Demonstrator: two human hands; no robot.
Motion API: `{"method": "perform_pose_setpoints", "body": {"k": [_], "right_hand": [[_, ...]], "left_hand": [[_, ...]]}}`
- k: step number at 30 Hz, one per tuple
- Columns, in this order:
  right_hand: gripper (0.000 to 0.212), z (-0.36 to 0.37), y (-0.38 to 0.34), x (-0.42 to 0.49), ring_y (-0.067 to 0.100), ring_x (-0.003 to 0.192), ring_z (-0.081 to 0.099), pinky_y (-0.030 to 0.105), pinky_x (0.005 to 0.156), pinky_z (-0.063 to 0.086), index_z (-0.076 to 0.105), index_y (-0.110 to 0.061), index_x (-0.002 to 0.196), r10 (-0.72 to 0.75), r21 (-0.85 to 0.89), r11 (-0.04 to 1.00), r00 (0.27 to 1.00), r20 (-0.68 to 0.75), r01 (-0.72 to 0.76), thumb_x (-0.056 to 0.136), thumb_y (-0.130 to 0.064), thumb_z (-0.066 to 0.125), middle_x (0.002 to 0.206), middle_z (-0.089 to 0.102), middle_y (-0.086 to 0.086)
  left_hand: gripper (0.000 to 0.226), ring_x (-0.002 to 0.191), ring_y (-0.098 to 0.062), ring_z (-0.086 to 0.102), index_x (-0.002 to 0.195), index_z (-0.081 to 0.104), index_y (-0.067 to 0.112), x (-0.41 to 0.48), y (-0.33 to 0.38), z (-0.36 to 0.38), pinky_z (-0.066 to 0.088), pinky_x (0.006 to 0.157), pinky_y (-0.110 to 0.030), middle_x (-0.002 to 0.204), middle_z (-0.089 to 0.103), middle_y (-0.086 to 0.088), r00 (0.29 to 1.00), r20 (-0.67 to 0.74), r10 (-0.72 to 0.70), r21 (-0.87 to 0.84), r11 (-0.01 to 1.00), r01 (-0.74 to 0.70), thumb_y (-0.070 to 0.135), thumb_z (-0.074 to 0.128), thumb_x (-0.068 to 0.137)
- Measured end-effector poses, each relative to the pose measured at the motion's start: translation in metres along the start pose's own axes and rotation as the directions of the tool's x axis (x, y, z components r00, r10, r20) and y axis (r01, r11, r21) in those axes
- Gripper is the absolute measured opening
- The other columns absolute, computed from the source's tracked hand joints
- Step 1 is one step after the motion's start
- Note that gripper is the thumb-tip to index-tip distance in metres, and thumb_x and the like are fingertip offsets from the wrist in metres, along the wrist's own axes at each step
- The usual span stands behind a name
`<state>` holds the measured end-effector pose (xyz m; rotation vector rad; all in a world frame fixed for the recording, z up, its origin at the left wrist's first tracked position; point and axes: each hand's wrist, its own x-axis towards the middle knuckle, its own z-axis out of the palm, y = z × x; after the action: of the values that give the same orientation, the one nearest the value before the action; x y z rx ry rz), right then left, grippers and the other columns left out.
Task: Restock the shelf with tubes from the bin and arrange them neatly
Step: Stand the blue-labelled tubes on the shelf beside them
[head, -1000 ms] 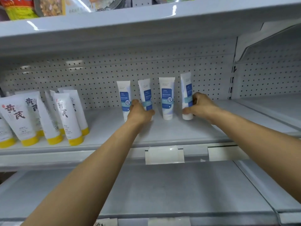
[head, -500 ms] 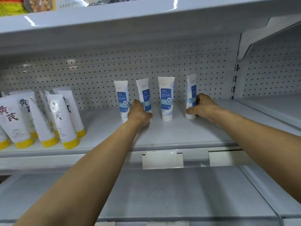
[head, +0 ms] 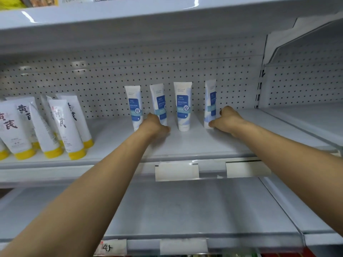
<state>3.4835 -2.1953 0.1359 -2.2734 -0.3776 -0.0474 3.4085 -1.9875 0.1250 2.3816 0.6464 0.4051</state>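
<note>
As both arms reach in, the left hand (head: pixel 155 125) is curled tight around the foot of the second tube (head: pixel 158 101), knuckles toward us and its cap hidden behind them. The right hand (head: pixel 227 119) has the fourth tube (head: pixel 210 101) low down, thumb on the near side, fingers wrapped behind. That one is turned edge-on, so only a sliver of its label shows. All four stand cap-down in a row at the back of the shelf (head: pixel 185 143), flat crimped ends up. The first tube (head: pixel 133 104) and third tube (head: pixel 182 104) face front, untouched. They are smooth white plastic with a blue label panel and a pale teal band, tapering from a wide flat top to a round cap. Behind them runs white perforated pegboard (head: pixel 104 80). Off to the left are yellow-capped tubes (head: pixel 63 123) with bold black characters, leaning every which way. Blank label holders (head: pixel 176 171) clip the front edge, and a lower shelf (head: pixel 185 206) of matte white metal sits beneath.
</note>
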Motion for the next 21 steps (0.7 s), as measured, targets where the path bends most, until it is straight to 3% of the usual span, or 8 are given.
{"method": "perform_pose_setpoints", "body": {"k": [3,6,11,16,21], "right_hand": [[0.05,-0.005,-0.003,-0.02,0.027,0.105,0.052,0.03,0.082,0.04,0.043,-0.005,0.134,-0.046,-0.103,0.994,0.999,0.007,0.046,0.091,-0.023,0.062,0.132,0.052,0.012],[0.043,-0.006,-0.005,-0.043,0.029,0.107,0.057,0.036,0.085,0.047,0.047,-0.009,0.126,-0.199,-0.281,0.942,0.98,-0.023,0.184,0.09,-0.027,0.06,0.125,0.058,0.01],[0.046,0.01,-0.017,-0.088,0.024,0.114,0.055,0.039,0.089,0.047,0.045,-0.016,0.132,-0.498,-0.451,0.771,0.867,0.015,0.451,0.091,-0.031,0.059,0.132,0.054,0.003],[0.038,0.046,-0.042,-0.129,0.023,0.118,0.052,0.04,0.095,0.042,0.051,-0.02,0.127,-0.662,-0.465,0.651,0.748,0.038,0.6,0.092,-0.034,0.055,0.13,0.056,0.001],[0.034,0.108,-0.084,-0.179,0.026,0.113,0.051,0.038,0.089,0.038,0.054,-0.018,0.124,-0.767,-0.427,0.528,0.628,0.131,0.734,0.091,-0.029,0.053,0.122,0.058,0.004]], "left_hand": [[0.058,0.113,-0.028,0.055,0.133,0.042,0.011,-0.024,-0.002,-0.007,0.043,0.087,-0.033,0.127,0.056,-0.008,0.999,-0.014,0.034,0.046,0.998,-0.033,0.031,0.069,0.086],[0.053,0.114,-0.025,0.056,0.132,0.048,0.016,-0.057,-0.008,-0.014,0.046,0.095,-0.037,0.129,0.057,-0.003,0.972,-0.138,0.188,0.158,0.973,-0.166,0.039,0.065,0.088],[0.038,0.101,-0.015,0.06,0.125,0.056,0.025,-0.114,-0.029,-0.024,0.051,0.087,-0.038,0.119,0.062,0.007,0.885,-0.292,0.364,0.207,0.927,-0.313,0.037,0.061,0.09],[0.033,0.089,-0.009,0.061,0.122,0.057,0.03,-0.161,-0.071,-0.043,0.05,0.079,-0.032,0.113,0.062,0.013,0.858,-0.371,0.354,0.228,0.931,-0.286,0.04,0.059,0.091],[0.031,0.083,-0.008,0.06,0.119,0.056,0.034,-0.201,-0.151,-0.08,0.044,0.07,-0.028,0.105,0.062,0.017,0.894,-0.359,0.267,0.293,0.942,-0.163,0.042,0.058,0.09]]}}
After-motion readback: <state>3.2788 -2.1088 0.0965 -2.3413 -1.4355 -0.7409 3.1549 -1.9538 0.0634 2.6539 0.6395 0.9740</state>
